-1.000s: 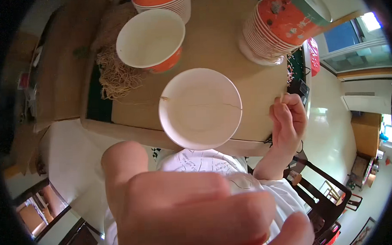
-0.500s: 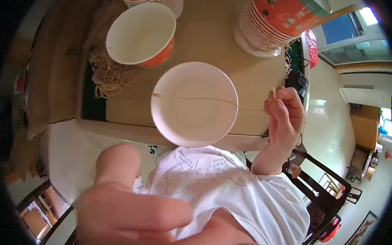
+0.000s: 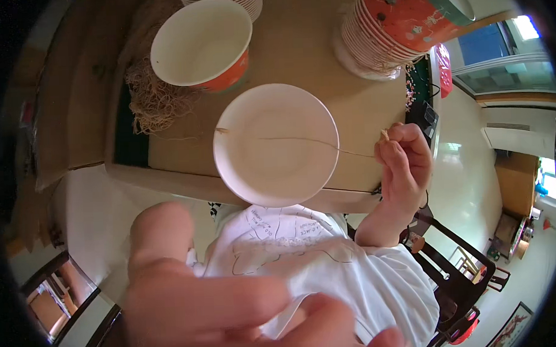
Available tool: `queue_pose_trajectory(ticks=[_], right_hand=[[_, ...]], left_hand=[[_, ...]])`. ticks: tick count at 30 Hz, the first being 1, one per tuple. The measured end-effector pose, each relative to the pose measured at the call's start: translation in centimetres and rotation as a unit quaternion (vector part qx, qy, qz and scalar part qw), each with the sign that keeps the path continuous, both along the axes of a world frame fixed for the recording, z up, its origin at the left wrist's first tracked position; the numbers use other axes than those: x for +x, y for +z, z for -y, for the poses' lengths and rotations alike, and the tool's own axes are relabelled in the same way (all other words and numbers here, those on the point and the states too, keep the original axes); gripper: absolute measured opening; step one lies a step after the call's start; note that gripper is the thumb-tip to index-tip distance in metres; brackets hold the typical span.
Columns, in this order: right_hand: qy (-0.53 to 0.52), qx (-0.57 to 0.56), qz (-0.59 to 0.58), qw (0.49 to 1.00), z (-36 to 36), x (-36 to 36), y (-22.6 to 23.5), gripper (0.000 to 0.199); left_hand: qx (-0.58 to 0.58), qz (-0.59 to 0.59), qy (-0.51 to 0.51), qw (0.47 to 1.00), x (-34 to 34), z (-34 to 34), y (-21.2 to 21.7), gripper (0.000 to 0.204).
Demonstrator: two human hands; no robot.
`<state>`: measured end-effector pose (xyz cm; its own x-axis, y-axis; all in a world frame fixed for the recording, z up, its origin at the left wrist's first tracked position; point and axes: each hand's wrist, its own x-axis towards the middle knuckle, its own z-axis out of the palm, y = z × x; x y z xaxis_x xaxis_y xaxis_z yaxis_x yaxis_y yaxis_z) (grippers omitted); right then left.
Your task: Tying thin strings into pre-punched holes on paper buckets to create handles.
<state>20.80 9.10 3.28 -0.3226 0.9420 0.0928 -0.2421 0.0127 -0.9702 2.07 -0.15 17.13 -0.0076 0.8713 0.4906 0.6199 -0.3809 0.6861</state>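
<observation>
In my right hand (image 3: pixel 406 157), thumb and fingers pinch a thin tan strand (image 3: pixel 357 152), like twine or a dried root; a short frayed tuft sticks up above the fingertips. Its free length runs left across the inside of a white round bowl (image 3: pixel 278 192) at the table's near edge. A small tan scrap (image 3: pixel 222 131) lies at that bowl's left inner rim. Close to the camera at the bottom, my left hand (image 3: pixel 234 316) is slightly blurred; its thumb and fingers are apart, nothing visible between them, and the lower edge cuts part of it off.
A tangled heap of tan strands (image 3: pixel 156 107) lies at the table's left. Beside it stands a white-and-orange paper bowl (image 3: pixel 203 44), with stacked bowls (image 3: pixel 247 0) behind. Another stack of orange bowls (image 3: pixel 386 32) leans at the far right. A dark chair (image 3: pixel 458 253) stands to my right.
My left hand has shifted right and its fingers have spread into view. The tuft at my right fingertips has changed from a thin tip to a fuller frayed shape; that hand stays in place.
</observation>
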Motion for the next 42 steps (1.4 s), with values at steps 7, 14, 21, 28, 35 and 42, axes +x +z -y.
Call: queue_pose_trajectory(ticks=[7,14,21,28,35,42], right_hand=[[0.018,-0.011,-0.002,1.0,0.4,-0.2,0.0,0.005],[-0.004,0.038,0.074,0.997,0.3,0.3,-0.1,0.007],[0.014,0.002,0.029,0.999,0.9,-0.3,0.6,0.003],[0.073,0.047,0.026,0.996,2.6,-0.8,-0.2,0.006],[0.126,0.248,0.205,0.938,3.8,-1.1,1.2,0.016],[0.115,0.261,0.208,0.935,4.0,-1.7,1.4,0.017]], left_hand=[[0.028,0.004,0.005,1.0,-0.7,3.2,0.1,0.027],[-0.103,-0.014,0.024,0.994,-0.2,3.4,4.4,0.03],[0.002,-0.004,-0.094,0.996,-2.4,4.2,0.0,0.02],[-0.081,0.064,-0.045,0.994,-3.6,-0.1,-9.5,0.006],[-0.225,0.196,-0.124,0.946,-1.4,0.6,-11.9,0.027],[-0.28,0.251,-0.135,0.917,-1.3,0.8,-11.5,0.022]])
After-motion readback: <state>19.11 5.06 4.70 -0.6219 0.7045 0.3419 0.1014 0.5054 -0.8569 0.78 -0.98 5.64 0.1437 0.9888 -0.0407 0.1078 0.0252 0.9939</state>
